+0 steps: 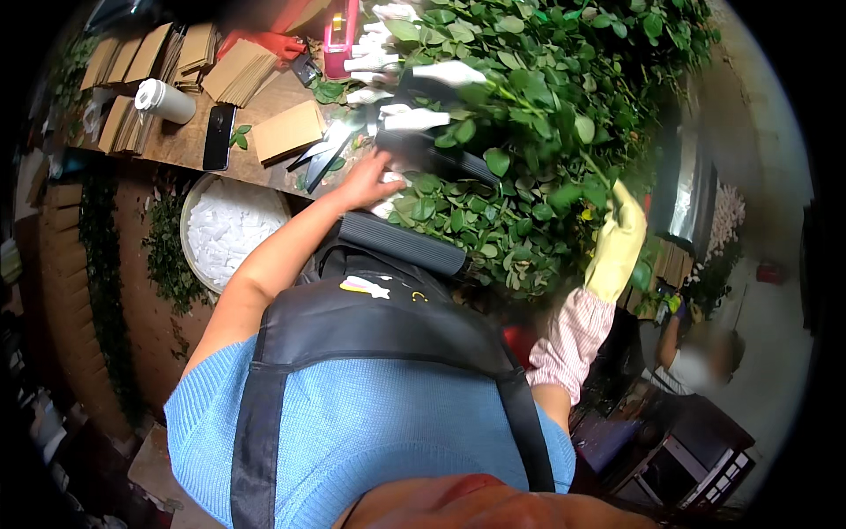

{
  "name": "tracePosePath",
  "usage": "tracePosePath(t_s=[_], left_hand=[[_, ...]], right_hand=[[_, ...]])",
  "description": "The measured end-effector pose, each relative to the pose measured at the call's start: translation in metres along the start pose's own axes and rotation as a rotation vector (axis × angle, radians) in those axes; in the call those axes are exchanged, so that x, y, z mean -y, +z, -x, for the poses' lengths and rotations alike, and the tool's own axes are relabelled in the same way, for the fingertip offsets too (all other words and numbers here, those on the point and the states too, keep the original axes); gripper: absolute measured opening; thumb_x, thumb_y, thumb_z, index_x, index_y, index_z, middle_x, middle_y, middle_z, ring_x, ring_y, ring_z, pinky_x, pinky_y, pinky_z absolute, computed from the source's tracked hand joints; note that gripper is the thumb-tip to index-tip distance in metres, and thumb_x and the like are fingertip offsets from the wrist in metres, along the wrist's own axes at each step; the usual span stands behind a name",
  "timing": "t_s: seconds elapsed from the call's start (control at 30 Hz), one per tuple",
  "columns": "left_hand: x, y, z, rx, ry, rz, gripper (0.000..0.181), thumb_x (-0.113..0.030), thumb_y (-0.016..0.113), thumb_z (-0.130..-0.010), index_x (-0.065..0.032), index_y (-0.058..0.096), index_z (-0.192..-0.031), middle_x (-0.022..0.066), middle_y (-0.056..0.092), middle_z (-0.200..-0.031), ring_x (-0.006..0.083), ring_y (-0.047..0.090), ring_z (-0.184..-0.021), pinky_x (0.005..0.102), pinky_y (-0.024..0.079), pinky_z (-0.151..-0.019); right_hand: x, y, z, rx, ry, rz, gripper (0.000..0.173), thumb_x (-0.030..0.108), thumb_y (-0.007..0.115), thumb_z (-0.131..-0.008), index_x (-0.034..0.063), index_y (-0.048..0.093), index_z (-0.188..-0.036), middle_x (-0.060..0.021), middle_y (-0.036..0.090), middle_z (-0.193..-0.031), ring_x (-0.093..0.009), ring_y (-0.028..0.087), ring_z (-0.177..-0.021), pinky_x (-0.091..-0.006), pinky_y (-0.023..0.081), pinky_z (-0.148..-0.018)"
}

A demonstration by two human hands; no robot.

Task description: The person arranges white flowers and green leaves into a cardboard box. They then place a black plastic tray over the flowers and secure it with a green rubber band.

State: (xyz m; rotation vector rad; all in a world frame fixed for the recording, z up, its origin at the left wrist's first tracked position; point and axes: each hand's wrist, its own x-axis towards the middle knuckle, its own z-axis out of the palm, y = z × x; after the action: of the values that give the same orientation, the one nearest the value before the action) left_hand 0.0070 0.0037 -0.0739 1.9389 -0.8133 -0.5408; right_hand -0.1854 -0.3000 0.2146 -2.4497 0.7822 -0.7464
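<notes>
My bare left hand is at the bench's front edge, thumb and fingers around a white-sleeved flower head. My right hand, in a yellow rubber glove with a striped cuff, grips a leafy green stem. That stem runs up and left into the foliage, apparently towards a blurred flower head in a white net sleeve. Between my hands lies a mass of leafy stems, probably roses. A ribbed black roller or padded bar lies in front of my apron, and another ribbed bar is partly under leaves.
Scissors, cardboard pieces, a phone and a white lidded cup lie on the wooden bench. A pink tape dispenser stands behind. A tub of white sleeves is below left. Another person works at right.
</notes>
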Motion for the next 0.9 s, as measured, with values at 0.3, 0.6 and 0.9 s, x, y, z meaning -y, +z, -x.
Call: tracePosePath(t_s=[0.3,0.6,0.9], left_hand=[[0.004,-0.006,-0.002,0.121,-0.009,-0.081,0.056,-0.032,0.082,-0.087,-0.0017,0.062,-0.13,0.0274,0.059,-0.131,0.0443,0.061,-0.116,0.0482,0.052,-0.099],[-0.01,-0.001,0.001,0.011,0.047,-0.034,0.042,-0.024,0.083,-0.089,-0.0037,0.067,-0.123,0.0183,0.062,-0.119,0.0331,0.065,-0.105,0.0415,0.055,-0.09],[-0.013,-0.006,0.001,0.082,0.019,-0.113,0.041,-0.028,0.084,-0.089,-0.0029,0.069,-0.118,0.0187,0.064,-0.111,0.0349,0.059,-0.113,0.0418,0.052,-0.095]], right_hand=[[0.005,0.016,-0.006,0.224,-0.408,-0.374,0.049,-0.014,0.054,-0.086,0.0053,0.075,-0.127,-0.0115,0.07,-0.129,-0.018,0.068,-0.101,-0.0301,0.055,-0.091],[-0.072,0.057,0.067,0.511,-0.281,0.831,0.051,0.01,0.073,-0.087,0.0164,0.065,-0.137,-0.0111,0.066,-0.124,-0.03,0.061,-0.119,-0.0406,0.046,-0.104],[0.09,0.15,0.05,0.966,-0.004,0.439,0.058,0.052,0.062,-0.101,0.0145,0.061,-0.145,-0.0171,0.077,-0.114,-0.034,0.073,-0.109,-0.0445,0.055,-0.097]])
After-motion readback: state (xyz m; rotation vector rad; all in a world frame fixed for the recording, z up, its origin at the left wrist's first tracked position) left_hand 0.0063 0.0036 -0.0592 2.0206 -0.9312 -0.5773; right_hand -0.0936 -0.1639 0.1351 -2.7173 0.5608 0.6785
